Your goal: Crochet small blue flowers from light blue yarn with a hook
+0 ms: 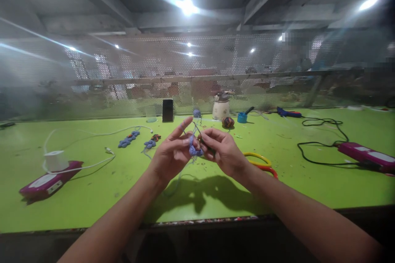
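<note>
A small piece of blue-purple crochet work (pixel 195 150) is pinched in my left hand (pixel 173 148), its index finger raised with yarn running over it. My right hand (pixel 222 146) is closed around a thin crochet hook (pixel 196 128), whose tip points up and to the left above the work. Both hands are close together over the green table. Behind them lies a ball of purple yarn (pixel 196 113), with strands trailing toward my hands. Left of my hands rest finished-looking blue crochet pieces (pixel 128 139) and a smaller blue piece (pixel 150 144).
Scissors with yellow and red handles (pixel 257 159) lie beside my right forearm. On the green table (pixel 123 189) are purple power strips (pixel 51 181) with cables, a phone (pixel 168 110), a jug-like bottle (pixel 221 107), a multicoloured yarn ball (pixel 228 122), a blue pot (pixel 242 117) and a glue gun (pixel 288 113).
</note>
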A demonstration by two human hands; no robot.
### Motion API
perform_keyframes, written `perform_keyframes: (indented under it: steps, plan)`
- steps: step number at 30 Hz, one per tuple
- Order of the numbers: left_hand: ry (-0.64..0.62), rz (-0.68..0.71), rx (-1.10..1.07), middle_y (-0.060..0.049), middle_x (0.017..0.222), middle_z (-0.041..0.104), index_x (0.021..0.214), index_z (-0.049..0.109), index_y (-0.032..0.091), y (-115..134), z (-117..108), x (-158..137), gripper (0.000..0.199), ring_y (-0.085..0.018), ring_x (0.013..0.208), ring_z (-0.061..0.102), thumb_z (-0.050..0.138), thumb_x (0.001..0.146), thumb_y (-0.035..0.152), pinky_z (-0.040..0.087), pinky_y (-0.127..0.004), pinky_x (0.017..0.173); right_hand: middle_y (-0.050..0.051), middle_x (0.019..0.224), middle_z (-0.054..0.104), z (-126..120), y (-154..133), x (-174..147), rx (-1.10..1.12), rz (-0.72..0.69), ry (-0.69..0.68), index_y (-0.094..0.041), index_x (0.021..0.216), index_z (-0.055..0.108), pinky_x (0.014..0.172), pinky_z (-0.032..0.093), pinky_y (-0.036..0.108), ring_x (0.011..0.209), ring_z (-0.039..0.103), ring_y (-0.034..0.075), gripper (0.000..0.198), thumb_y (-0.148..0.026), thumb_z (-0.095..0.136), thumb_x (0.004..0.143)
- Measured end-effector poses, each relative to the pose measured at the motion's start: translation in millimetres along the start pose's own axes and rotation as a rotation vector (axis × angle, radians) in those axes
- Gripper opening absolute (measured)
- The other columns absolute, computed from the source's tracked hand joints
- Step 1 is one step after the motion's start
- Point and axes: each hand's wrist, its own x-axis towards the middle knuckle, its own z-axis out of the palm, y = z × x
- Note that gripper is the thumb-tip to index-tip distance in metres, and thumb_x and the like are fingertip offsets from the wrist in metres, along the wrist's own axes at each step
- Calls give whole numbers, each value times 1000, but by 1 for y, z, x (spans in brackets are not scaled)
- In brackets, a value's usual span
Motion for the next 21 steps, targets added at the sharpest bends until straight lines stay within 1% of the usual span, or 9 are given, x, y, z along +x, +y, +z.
perform_keyframes:
  steps: [3, 5, 8, 11, 13, 17, 19, 21]
  plan:
    - [-13, 10, -18, -1, 69, 63, 116, 71, 24, 1, 0, 0, 49, -12, 69, 61, 65, 70, 6, 49, -24, 74, -4, 56, 53, -4, -1, 0, -137, -139, 22, -19, 81, 62, 41, 28, 22, 43, 38, 7, 25, -42, 70, 84]
    - [-22, 12, -19, -1, 69, 63, 117, 70, 22, 3, -2, 1, 50, -13, 69, 60, 65, 70, 6, 48, -25, 73, -4, 56, 54, -9, -4, 0, -244, -230, 33, -18, 83, 65, 43, 31, 24, 45, 40, 9, 21, -38, 70, 85]
    - [-33, 12, -17, -3, 69, 64, 119, 69, 19, 5, -4, 0, 50, -14, 69, 60, 65, 71, 6, 48, -27, 72, 0, 65, 60, -16, -8, 2, -394, -348, 43, -18, 83, 69, 56, 40, 29, 56, 48, 12, 13, -31, 71, 84]
    - [-33, 24, -22, -3, 69, 64, 118, 69, 17, 7, -5, 0, 49, -14, 69, 60, 63, 71, 6, 48, -26, 72, 4, 77, 66, -21, -12, 4, -498, -423, 37, -19, 83, 72, 70, 43, 33, 68, 54, 16, 7, -26, 71, 83]
    - [-29, 33, -27, -3, 68, 63, 117, 70, 16, 8, -5, 0, 48, -14, 69, 59, 63, 71, 6, 48, -26, 72, 5, 79, 68, -23, -13, 4, -535, -440, 20, -20, 83, 73, 74, 44, 34, 72, 56, 17, 6, -25, 70, 83]
    - [11, 51, -36, -3, 68, 62, 109, 73, 11, 12, -5, 1, 42, -13, 67, 59, 62, 69, 6, 49, -24, 69, 5, 80, 70, -27, -17, 4, -535, -413, -24, -21, 82, 74, 73, 44, 34, 72, 57, 18, 6, -24, 70, 83]
    - [38, 60, -37, -3, 68, 62, 105, 74, 10, 15, -5, 1, 40, -12, 67, 59, 62, 68, 6, 48, -23, 68, 4, 78, 69, -28, -18, 5, -499, -372, -41, -20, 81, 74, 68, 44, 32, 69, 55, 16, 6, -25, 72, 82]
    - [59, 60, -24, -4, 69, 63, 103, 75, 9, 16, -6, 3, 39, -12, 66, 59, 62, 66, 6, 48, -23, 67, 2, 68, 64, -27, -19, 5, -438, -306, -60, -19, 80, 73, 58, 40, 29, 60, 51, 14, 9, -28, 72, 82]
